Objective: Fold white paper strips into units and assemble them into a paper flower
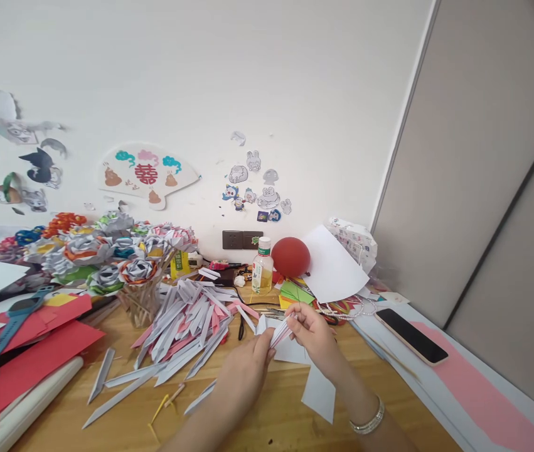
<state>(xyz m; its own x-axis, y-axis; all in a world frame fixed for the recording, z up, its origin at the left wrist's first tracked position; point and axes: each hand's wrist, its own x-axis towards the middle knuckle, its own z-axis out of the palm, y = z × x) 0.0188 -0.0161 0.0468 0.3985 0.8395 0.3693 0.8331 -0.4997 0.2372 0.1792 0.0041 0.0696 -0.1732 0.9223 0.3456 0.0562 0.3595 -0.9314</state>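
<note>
Red paper sheets (57, 355) overlap at far left, the blue-strapped watch (21, 311) lying on top, probably just parked. Next, paper flowers (88, 246) bunch above a cup (138, 307) of sticks; likely raised so the petals don't get crushed. Loose pile of folded strips (186, 326) right of that on the bench (125, 434), within easy reach of the left hand (245, 367). That hand is closed, thumb and fingers pinching the lower end of the folded paper (280, 334); looks like it's keeping the layers together. Bottle (262, 270) upright behind, capped. Folded paper sits between the hands, off the bench. Right hand (312, 333) pinches its upper end, fingers curled; exact fingertip contact: can't tell. Cut white sheet (320, 392) just below it. Phone (412, 336) flat at far right, presumably out of the way.
</note>
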